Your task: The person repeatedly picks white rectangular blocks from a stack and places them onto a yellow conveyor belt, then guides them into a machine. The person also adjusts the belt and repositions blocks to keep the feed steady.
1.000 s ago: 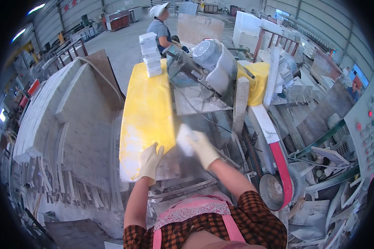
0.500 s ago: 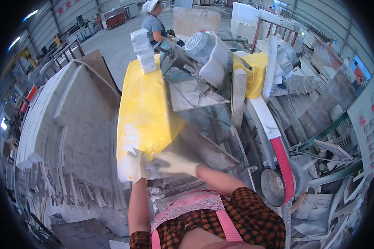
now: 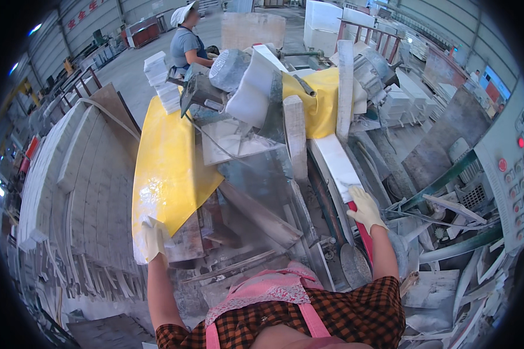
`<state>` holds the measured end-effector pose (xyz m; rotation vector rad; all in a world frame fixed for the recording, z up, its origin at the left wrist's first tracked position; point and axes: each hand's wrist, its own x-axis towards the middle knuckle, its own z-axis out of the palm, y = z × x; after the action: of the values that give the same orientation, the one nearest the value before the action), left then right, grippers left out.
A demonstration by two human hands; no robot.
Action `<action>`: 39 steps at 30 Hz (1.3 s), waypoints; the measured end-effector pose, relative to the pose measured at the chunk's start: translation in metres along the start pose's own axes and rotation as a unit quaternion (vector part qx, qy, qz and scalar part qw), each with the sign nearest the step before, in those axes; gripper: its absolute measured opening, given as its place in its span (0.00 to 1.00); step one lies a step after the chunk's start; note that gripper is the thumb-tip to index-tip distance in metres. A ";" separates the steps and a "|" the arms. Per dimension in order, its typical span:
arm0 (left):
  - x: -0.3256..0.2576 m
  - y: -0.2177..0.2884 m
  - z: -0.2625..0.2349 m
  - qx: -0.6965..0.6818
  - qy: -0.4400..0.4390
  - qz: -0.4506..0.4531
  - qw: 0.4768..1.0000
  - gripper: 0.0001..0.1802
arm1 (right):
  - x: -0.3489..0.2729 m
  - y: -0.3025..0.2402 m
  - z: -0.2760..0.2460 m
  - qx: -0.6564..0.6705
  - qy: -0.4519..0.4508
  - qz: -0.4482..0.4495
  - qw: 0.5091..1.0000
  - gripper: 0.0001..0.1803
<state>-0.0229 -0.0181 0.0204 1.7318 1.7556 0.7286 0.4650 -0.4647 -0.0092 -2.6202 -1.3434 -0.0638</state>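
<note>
My left hand (image 3: 153, 239), in a cream glove, is at the near edge of a wet yellow sheet (image 3: 166, 157). Its fingers are bent around a pale grey, wrinkled piece that I cannot identify. On the right, my right hand (image 3: 365, 209), gloved the same way, has its fingers on the near end of a long white stone strip (image 3: 335, 160). That strip lies on a narrow belt conveyor and runs under a yellow flap (image 3: 320, 102). A red belt (image 3: 364, 239) passes below the right hand, near a round roller (image 3: 354, 264).
White blocks (image 3: 163, 81) are stacked beyond the yellow sheet. Stone slabs (image 3: 78, 168) lean at the left. A dusty motor (image 3: 230, 70) stands ahead, and a control panel (image 3: 509, 180) is at the right. A co-worker (image 3: 189, 41) in a white cap is farther back.
My right hand has moved from beside the left hand over to the stone strip's near end. The left hand stays at the yellow sheet. The whole view has shifted, with things appearing farther left.
</note>
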 end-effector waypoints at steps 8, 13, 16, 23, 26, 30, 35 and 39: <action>0.013 -0.025 0.010 -0.086 -0.001 -0.015 0.996 0.25 | 0.032 -0.012 0.050 -0.193 0.041 0.051 0.979 0.41; 0.014 -0.032 0.014 -0.121 0.013 -0.003 0.993 0.25 | 0.039 -0.003 0.056 -0.191 0.093 0.026 0.977 0.35; 0.017 -0.028 0.013 -0.128 -0.006 -0.016 0.992 0.24 | 0.049 0.002 0.044 -0.123 0.107 0.005 0.987 0.28; 0.007 -0.020 0.014 -0.158 0.018 -0.023 0.987 0.25 | 0.089 -0.004 0.049 -0.235 0.053 -0.058 0.969 0.33; 0.009 -0.023 0.016 -0.196 0.001 -0.031 0.980 0.26 | 0.113 0.000 0.061 -0.255 0.063 -0.041 0.964 0.35; 0.019 -0.030 0.015 -0.134 0.001 -0.029 0.991 0.26 | 0.128 0.005 0.065 -0.244 0.058 -0.039 0.967 0.39; 0.021 -0.029 0.012 -0.045 0.002 -0.022 0.999 0.27 | 0.126 0.001 0.038 -0.220 0.039 -0.065 0.972 0.30; 0.012 -0.016 0.003 -0.012 -0.006 -0.008 1.000 0.28 | 0.141 -0.009 -0.003 -0.097 0.001 -0.020 0.995 0.16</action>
<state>-0.0321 -0.0061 0.0062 1.7013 1.7424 0.7286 0.5410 -0.3477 0.0131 -2.7486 -1.4573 -0.2125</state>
